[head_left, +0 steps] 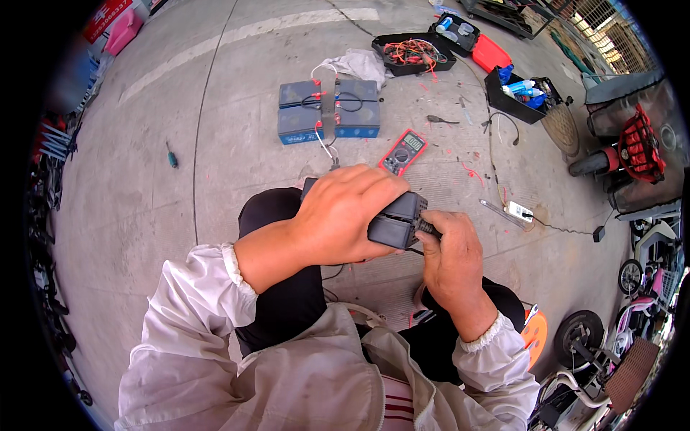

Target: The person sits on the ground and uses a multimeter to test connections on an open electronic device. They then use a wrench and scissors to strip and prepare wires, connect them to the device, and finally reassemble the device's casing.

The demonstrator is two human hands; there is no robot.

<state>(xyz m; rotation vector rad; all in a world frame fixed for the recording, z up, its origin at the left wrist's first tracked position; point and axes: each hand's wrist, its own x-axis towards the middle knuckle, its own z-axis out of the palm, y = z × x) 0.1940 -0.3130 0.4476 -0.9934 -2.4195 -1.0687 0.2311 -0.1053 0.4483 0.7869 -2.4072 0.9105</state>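
My left hand [348,212] is wrapped over a black box-shaped battery charger [394,231], held above my knees. At the charger's right end, the thumb and fingers of my right hand [451,255] pinch a ribbed black cable end [428,228]. Whether that cable end is fixed to the box or plugged into it, I cannot tell. Beyond my hands lies a red multimeter [404,152] with its display lit. Several blue batteries [357,128] stand in two groups left of it, linked by white and black wires with red terminals.
An open black case [402,70] of tangled wires is at the back, with a black toolbox [509,105] to its right. A power strip [519,211] and cords lie at right. A screwdriver [172,155] rests far left. Parked bikes [578,337] line the right edge.
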